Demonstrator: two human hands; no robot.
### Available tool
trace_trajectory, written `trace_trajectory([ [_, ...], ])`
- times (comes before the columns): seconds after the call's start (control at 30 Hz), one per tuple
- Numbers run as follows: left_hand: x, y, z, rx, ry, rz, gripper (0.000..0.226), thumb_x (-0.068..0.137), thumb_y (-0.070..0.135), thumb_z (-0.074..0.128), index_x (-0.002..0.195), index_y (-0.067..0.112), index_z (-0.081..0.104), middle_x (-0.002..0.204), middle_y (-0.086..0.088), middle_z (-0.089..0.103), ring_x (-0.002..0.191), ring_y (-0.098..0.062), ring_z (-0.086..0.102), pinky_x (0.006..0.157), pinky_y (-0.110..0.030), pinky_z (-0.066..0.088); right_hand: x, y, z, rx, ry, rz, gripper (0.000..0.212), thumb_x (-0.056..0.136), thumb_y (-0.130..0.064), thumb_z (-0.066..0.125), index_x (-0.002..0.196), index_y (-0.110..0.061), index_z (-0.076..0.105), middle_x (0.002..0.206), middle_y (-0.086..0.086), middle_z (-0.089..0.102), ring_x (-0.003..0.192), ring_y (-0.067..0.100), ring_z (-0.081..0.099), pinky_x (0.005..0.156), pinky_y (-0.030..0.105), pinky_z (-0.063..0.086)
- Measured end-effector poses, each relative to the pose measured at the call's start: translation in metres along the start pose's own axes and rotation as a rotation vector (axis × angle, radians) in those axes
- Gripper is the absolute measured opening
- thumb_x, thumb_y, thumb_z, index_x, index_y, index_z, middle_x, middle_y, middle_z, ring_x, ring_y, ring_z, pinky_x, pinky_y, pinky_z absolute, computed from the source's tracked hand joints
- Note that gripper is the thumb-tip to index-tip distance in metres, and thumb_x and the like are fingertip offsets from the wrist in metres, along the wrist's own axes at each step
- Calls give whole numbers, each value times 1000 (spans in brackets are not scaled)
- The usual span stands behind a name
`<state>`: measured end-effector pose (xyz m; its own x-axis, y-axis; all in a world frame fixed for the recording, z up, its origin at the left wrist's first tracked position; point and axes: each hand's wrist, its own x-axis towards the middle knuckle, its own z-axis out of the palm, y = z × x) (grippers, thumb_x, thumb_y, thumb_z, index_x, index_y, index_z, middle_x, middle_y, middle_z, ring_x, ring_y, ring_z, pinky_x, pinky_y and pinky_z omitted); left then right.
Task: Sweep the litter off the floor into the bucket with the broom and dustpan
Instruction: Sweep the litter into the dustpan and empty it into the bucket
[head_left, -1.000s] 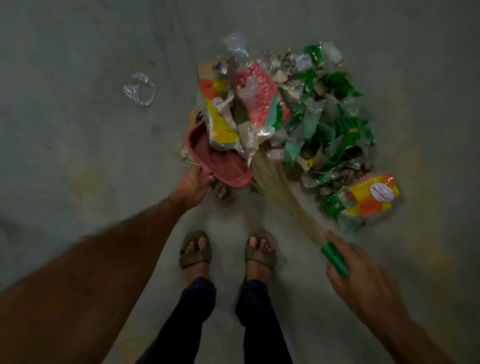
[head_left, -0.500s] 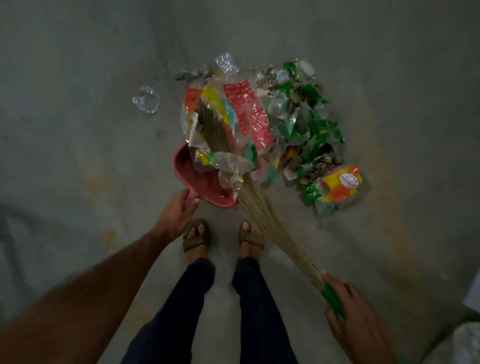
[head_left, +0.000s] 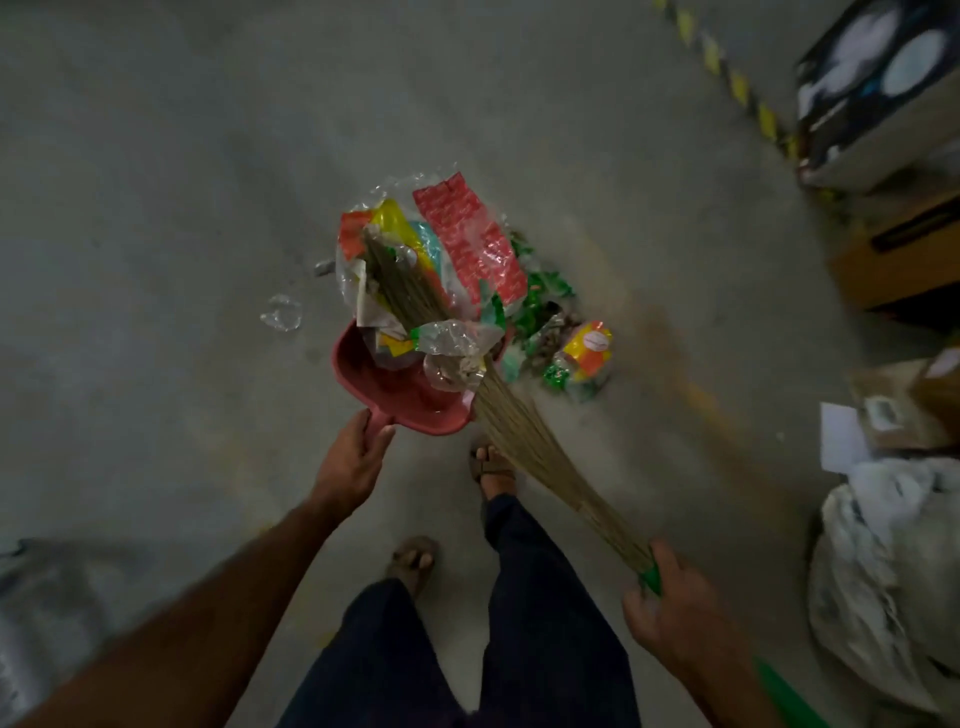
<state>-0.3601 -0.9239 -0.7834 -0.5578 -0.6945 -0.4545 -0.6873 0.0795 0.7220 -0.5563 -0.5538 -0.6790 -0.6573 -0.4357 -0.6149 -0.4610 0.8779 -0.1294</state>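
The task looked roughly midway. At the centre of the frame the left hand (head_left: 353, 457) gripped the handle of the pink dustpan (head_left: 395, 395), fingers curled round it, and the pan carried a heaped load: a red wrapper (head_left: 472, 244), yellow and orange packets and crumpled clear plastic, some of it overhanging the pan's front edge. In the lower right the right hand (head_left: 670, 608) was wrapped around the green handle of the broom (head_left: 524, 441), whose straw bristles ran diagonally up toward the centre and lay on top of the load, seemingly pinning it down. That much of the litter was gathered, but none could be said to have reached a bucket, and no bucket could be made out with certainty; a pale, blurred bag-like mass (head_left: 883, 587) sat at the right edge, and a grey blur at the lower left could not be identified. Still on the concrete floor (head_left: 156, 208), just right of the pan, lay green wrappers (head_left: 545, 296) with brownish debris and an orange-and-yellow packet (head_left: 589, 348), and a clear plastic scrap (head_left: 283, 313) lay just left of it. Judging from this, the load remained to be carried and tipped out, and the rest swept up afterwards.
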Motion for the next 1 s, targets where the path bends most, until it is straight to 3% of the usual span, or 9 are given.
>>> trace_trajectory([
  [0.1,-31,8,-23,8,-18,80,25,94,53,49,111,35,50,97,5,63,82,-17,62,73,-47,54,-60,-18,10,53,60,31,40,87,-67,46,103,-30,43,69,-7,52,63,18,57,58,32,51],
  [0.2,-63,17,-48,34,-33,158,22,95,50,50,107,32,51,94,6,63,80,-17,61,71,-43,53,-118,-32,23,56,159,58,38,88,-70,43,91,-32,41,67,-7,55,60,18,58,56,32,51],
  [0.3,-91,30,-67,70,-75,226,23,96,47,50,110,28,51,95,2,62,82,-21,62,72,-43,53,-175,-43,39,53,335,72,37,86,-66,55,89,-30,53,64,-6,57,58,19,61,51,31,48],
  [0.43,-125,55,-77,153,-148,339,27,97,44,50,112,22,51,99,-3,62,86,-25,61,75,-46,53,-243,-44,61,106,415,188,42,84,-65,59,102,-28,66,75,-5,65,68,17,66,58,31,50],
  [0.53,-151,78,-70,209,-210,442,24,97,40,51,109,19,52,93,-3,63,80,-25,61,71,-45,50,-291,-36,76,163,469,292,35,81,-63,65,96,-31,69,71,-6,67,64,16,67,54,30,52],
  [0.63,-176,102,-50,299,-260,545,25,97,37,52,110,16,54,92,-3,64,79,-24,60,70,-40,47,-336,-20,95,180,465,398,35,69,-56,81,90,-29,72,63,-4,65,53,19,66,45,30,48],
  [0.73,-205,125,-18,323,-354,596,28,97,37,52,117,17,55,96,-1,64,84,-23,61,70,-37,47,-376,0,121,217,455,522,39,63,-56,84,89,-29,72,63,-1,64,52,23,66,42,31,49],
  [0.9,-259,155,65,327,-538,624,28,98,35,52,119,17,54,98,-8,65,85,-28,63,72,-38,48,-440,42,162,335,483,690,52,68,-63,56,89,-20,76,60,7,65,48,31,65,41,36,49],
  [1.0,-297,167,125,325,-615,657,22,97,32,56,115,20,54,96,-4,65,82,-25,62,69,-35,46,-482,73,182,401,461,778,53,70,-65,53,87,-20,76,60,7,66,47,29,65,40,35,48],
])
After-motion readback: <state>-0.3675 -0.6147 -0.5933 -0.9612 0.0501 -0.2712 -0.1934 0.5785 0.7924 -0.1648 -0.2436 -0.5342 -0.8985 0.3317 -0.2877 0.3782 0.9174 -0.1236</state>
